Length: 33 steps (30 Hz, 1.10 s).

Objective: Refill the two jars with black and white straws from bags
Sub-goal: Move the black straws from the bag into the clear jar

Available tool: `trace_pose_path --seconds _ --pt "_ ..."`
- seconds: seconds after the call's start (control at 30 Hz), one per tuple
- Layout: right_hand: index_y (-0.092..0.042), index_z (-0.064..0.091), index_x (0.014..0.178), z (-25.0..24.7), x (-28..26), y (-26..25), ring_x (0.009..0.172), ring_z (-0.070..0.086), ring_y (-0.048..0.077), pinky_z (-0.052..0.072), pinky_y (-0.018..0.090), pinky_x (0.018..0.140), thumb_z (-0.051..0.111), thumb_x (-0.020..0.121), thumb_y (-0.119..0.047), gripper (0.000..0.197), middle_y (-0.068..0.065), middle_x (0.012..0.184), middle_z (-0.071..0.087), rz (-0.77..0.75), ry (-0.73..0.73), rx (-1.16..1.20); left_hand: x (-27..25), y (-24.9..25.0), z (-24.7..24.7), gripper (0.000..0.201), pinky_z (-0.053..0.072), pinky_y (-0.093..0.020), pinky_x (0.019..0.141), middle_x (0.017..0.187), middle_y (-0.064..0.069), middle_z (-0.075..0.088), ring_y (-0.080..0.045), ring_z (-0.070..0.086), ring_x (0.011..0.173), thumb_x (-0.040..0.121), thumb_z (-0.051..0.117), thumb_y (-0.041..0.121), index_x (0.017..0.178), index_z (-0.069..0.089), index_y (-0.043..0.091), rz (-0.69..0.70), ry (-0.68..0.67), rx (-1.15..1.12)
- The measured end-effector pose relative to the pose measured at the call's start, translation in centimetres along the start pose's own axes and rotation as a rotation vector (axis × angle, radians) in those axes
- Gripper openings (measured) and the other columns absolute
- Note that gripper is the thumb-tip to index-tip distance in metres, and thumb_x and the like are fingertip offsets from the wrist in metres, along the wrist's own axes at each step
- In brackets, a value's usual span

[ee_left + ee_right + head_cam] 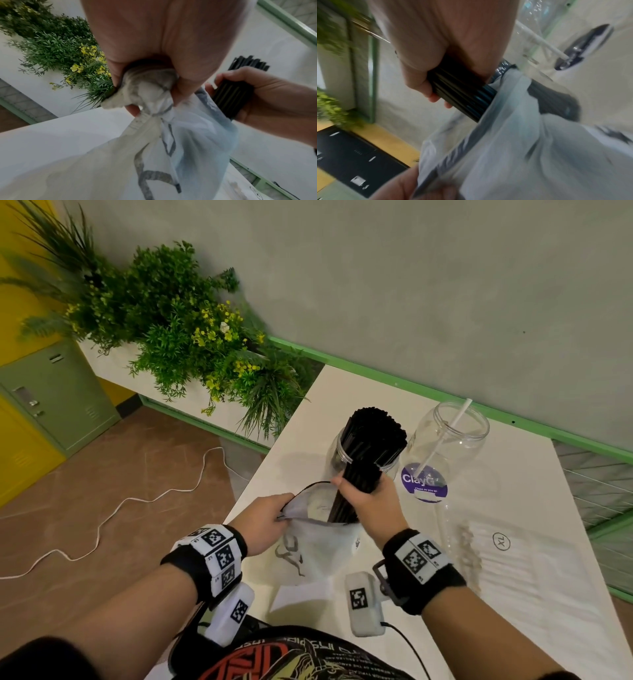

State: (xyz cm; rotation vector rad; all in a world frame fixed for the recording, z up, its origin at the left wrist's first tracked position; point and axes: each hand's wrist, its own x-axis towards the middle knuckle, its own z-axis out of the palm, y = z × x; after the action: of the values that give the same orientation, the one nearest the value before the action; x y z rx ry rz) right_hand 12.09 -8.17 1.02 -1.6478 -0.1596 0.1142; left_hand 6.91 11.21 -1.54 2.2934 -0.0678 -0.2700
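Observation:
My right hand [368, 498] grips a thick bundle of black straws [371, 445] around its middle; the bundle's lower end sits inside a white fabric bag [318, 546] and its top fans out in front of a clear jar [334, 455]. My left hand [265, 520] pinches the bag's bunched rim [147, 86] at the left. In the right wrist view the black straws [462, 92] enter the bag [513, 135]. A second clear jar [452, 440] at the right holds one white straw [445, 436].
A clear plastic bag of white straws [507, 556] lies flat on the white table [534, 474] at the right. A purple round sticker [424, 482] shows at the second jar's base. Plants [178, 330] stand beyond the table's left edge. A white cable [113, 511] trails on the floor.

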Motion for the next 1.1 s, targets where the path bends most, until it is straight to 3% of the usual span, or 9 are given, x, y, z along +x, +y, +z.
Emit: trace_pose_path --seconds 0.13,0.27,0.4,0.5,0.63,0.77,0.9,1.0,1.1 --pt "0.003 0.063 0.092 -1.4 -0.5 0.3 0.079 0.063 0.010 0.052 0.019 0.075 0.071 0.083 -0.003 0.014 0.008 0.083 0.066 -0.046 0.000 -0.037 0.2 -0.8 0.1 0.022 0.037 -0.016 0.061 0.088 0.002 0.062 -0.024 0.056 0.085 0.088 0.048 0.001 0.092 0.054 0.022 -0.012 0.007 0.017" --pt "-0.003 0.068 0.086 -1.2 -1.3 5.4 0.079 0.066 0.016 0.053 0.031 0.075 0.076 0.077 -0.008 0.013 0.011 0.084 0.070 0.174 0.039 -0.117 -0.3 -1.6 0.7 0.072 0.042 -0.035 0.102 0.144 0.002 0.042 -0.022 0.048 0.123 0.085 0.055 0.006 0.145 0.023 0.030 0.024 0.074 0.084" --pt "-0.012 0.070 0.083 -0.8 -1.7 7.8 0.080 0.069 0.015 0.057 0.033 0.077 0.079 0.076 -0.010 0.012 0.003 0.084 0.073 0.280 0.102 -0.104 -2.6 -1.5 1.5 0.077 0.038 -0.042 0.104 0.149 0.004 0.032 -0.024 0.036 0.132 0.078 0.062 0.028 0.144 0.025 0.031 0.326 0.237 0.414" --pt "-0.008 0.070 0.086 -0.8 -1.2 7.2 0.078 0.068 0.012 0.053 0.027 0.071 0.078 0.077 -0.009 0.011 0.004 0.084 0.072 0.271 0.083 -0.102 -3.3 -1.6 2.9 0.075 0.031 -0.046 0.106 0.151 0.004 0.031 -0.024 0.032 0.136 0.074 0.066 0.037 0.140 0.031 0.034 0.420 0.167 0.563" --pt "0.004 0.067 0.096 -1.9 -0.2 4.8 0.082 0.068 0.014 0.053 0.021 0.068 0.075 0.080 -0.011 0.024 0.011 0.091 0.071 0.223 0.150 -0.043 -2.4 -3.6 4.6 0.082 0.014 -0.050 0.116 0.160 0.006 0.003 -0.023 0.006 0.147 0.081 0.057 0.049 0.147 0.011 0.040 0.192 -0.157 0.679" --pt "0.005 0.068 0.098 -2.8 1.2 0.7 0.092 0.067 0.018 0.054 0.028 0.083 0.076 0.078 -0.010 0.026 0.014 0.095 0.069 0.152 0.169 0.086 -1.1 -5.8 5.9 0.088 0.023 -0.053 0.114 0.160 0.008 -0.009 -0.027 0.003 0.147 0.084 0.057 0.050 0.150 -0.001 0.038 -0.065 -0.406 0.591" --pt "-0.017 0.072 0.079 -3.6 2.1 -4.5 0.092 0.068 0.023 0.054 0.033 0.084 0.073 0.079 -0.016 0.001 0.017 0.095 0.071 0.022 0.035 0.035 0.2 -5.6 6.7 0.085 0.025 -0.052 0.113 0.161 0.004 -0.001 -0.029 0.008 0.146 0.084 0.057 0.050 0.149 0.004 0.038 -0.103 -0.430 0.575" --pt "-0.019 0.073 0.075 -4.7 2.9 -8.0 0.095 0.069 0.028 0.054 0.038 0.087 0.067 0.085 -0.006 0.018 0.006 0.085 0.073 -0.069 0.047 0.063 0.9 -4.9 7.1 0.082 0.027 -0.050 0.113 0.160 0.004 0.006 -0.030 0.014 0.145 0.083 0.057 0.052 0.149 0.009 0.040 -0.095 -0.416 0.543" --pt "-0.016 0.071 0.081 -5.3 4.2 -9.9 0.099 0.068 0.031 0.052 0.045 0.092 0.067 0.085 -0.009 0.010 0.005 0.084 0.073 -0.121 0.080 0.068 1.2 -4.7 6.9 0.077 0.026 -0.048 0.113 0.160 0.008 0.011 -0.027 0.019 0.144 0.082 0.058 0.051 0.147 0.017 0.042 -0.109 -0.422 0.491"
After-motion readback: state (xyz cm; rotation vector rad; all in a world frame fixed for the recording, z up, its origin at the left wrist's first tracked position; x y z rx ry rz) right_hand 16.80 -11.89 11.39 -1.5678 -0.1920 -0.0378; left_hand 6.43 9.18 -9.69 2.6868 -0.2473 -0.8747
